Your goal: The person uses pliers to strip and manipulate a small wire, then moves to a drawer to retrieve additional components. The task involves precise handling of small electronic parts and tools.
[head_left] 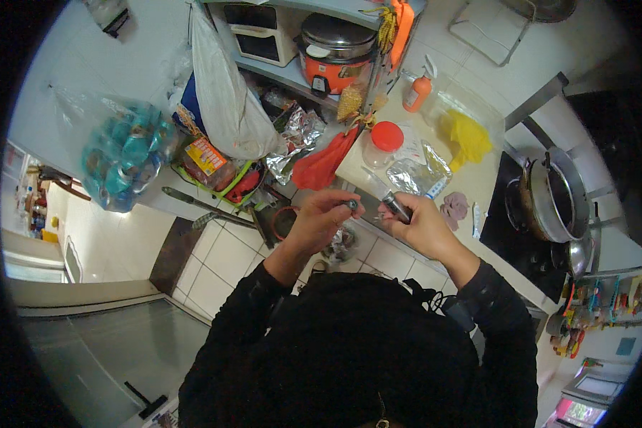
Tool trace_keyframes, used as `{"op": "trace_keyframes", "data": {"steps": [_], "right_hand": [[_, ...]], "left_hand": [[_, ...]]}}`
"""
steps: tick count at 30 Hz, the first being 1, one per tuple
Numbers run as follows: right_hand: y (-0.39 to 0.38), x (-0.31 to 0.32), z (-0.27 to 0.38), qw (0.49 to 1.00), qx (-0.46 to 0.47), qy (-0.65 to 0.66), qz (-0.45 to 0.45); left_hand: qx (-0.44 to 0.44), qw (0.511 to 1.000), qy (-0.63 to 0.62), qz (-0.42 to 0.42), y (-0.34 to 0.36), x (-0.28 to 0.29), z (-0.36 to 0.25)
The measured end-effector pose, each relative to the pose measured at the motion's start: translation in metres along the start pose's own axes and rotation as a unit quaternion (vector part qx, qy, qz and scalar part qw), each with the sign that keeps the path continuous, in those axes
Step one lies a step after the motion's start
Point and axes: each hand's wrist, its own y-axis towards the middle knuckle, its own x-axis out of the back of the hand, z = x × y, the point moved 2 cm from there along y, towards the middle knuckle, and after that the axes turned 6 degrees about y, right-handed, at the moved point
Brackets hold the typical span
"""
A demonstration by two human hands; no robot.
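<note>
Near pale counter [352,162], right hand [424,227], floor tiles [225,251], probable stovetop [498,222]

Head cam, L fisheye: faces down, torso [364,349] v. close, L hand [321,217] + R hand [419,225] mid-frame, counter [479,173] front-L corner just above.

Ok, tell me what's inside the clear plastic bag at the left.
Teal rounded things crowd the clear plastic bag; the front ones hide whatever lies deeper in.

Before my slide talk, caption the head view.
Left hand holds something small, right hand a dark handle, near the jar.
</note>
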Motion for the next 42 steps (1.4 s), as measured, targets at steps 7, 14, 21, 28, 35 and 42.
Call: {"op": "trace_keyframes", "data": {"steps": [7, 14, 21, 28, 35, 42], "right_hand": [[-0.004, 0.005, 0.002, 0.993, -0.061, -0.098, -0.004], [-0.007, 0.007, 0.021, 0.998, -0.009, -0.056, -0.032], [-0.027, 0.02, 0.076, 0.952, 0.108, -0.286, 0.018], [-0.051, 0.023, 0.101, 0.874, 0.113, -0.473, -0.002], [-0.056, 0.014, 0.102, 0.795, 0.146, -0.588, -0.007], [-0.06, 0.004, 0.116, 0.696, 0.262, -0.668, -0.012]], "left_hand": [[0.016, 0.999, 0.002, 0.033, 0.004, 0.002, 0.004], [0.046, 0.999, -0.017, 0.017, 0.009, 0.001, 0.012], [0.054, 0.997, -0.037, 0.035, 0.01, 0.001, 0.013], [0.07, 0.997, 0.011, -0.006, 0.007, 0.005, 0.011], [0.049, 0.996, 0.062, 0.03, 0.007, -0.006, 0.009], [0.079, 0.996, -0.005, 0.037, 0.004, -0.016, 0.011]]}}
